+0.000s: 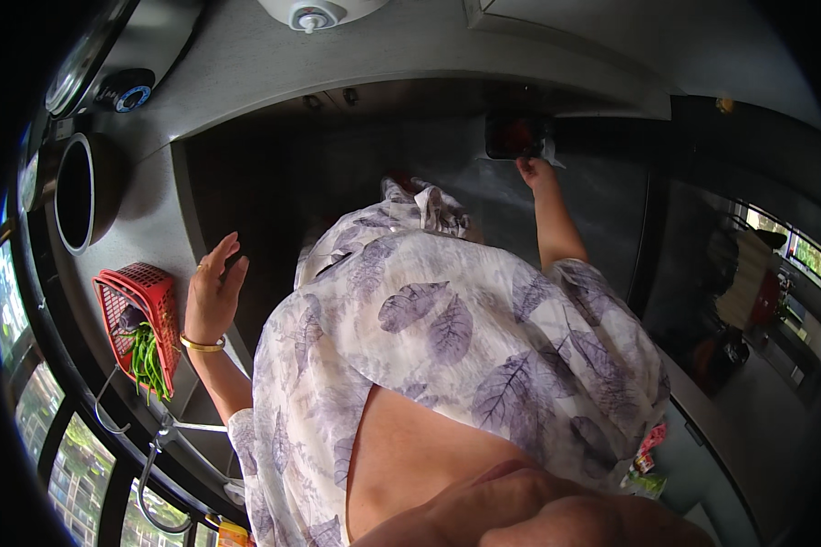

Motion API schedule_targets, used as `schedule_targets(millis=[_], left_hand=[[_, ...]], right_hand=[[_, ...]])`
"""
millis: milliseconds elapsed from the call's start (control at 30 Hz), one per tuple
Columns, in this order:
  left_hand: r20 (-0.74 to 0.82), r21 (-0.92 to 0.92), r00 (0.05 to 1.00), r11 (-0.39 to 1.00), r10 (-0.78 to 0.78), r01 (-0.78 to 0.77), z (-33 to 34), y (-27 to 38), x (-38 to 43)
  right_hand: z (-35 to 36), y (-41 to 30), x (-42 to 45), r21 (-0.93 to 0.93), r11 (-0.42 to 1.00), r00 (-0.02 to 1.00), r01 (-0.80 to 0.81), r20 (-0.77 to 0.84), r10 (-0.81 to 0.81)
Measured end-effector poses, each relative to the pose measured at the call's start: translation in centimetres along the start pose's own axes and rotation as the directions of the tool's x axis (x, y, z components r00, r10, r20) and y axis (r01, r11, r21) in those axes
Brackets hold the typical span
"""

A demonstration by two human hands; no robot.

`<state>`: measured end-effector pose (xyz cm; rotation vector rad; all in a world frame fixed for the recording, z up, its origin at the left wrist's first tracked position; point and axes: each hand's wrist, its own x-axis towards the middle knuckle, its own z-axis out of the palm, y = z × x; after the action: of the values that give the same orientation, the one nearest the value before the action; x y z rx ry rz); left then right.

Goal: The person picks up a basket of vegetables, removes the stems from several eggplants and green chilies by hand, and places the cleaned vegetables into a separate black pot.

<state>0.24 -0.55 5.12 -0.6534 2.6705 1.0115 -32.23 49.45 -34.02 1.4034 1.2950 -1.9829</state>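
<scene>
My left hand [213,295], a gold bangle at its wrist, is raised at the counter's edge with its fingers extended and nothing in it. Close by on the counter is a red plastic basket [166,290] holding long green vegetables [148,364], perhaps beans or peppers, and a dark purple one [132,317]. Low on the other side, my right hand [536,172] is at the near edge of a dark bin-like container [496,145] with something reddish inside. Shadow hides whether the fingers grip that edge. A pale liner or bag shows beside it.
A round dark pot or bowl [90,195] and an appliance with a lit blue dial [133,99] stand on the left counter [152,174]. A metal faucet [164,425] curves near the windows. A glossy dark panel [691,287] reflects the room on the right.
</scene>
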Motion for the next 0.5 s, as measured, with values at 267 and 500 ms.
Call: schedule_targets(millis=[267,500], left_hand=[[-0.008,-0.005,0.988,0.988,-0.157,0.157,1.7,3.0,-0.4],[-0.042,0.015,0.95,0.951,-0.308,0.309,3.3,4.8,-2.1]], right_hand=[[2.2,-6.6,5.2,-0.02,1.0,0.997,-0.023,-0.071,0.021],[4.4,-9.5,4.8,-0.134,0.991,0.987,-0.021,-0.161,-0.001]])
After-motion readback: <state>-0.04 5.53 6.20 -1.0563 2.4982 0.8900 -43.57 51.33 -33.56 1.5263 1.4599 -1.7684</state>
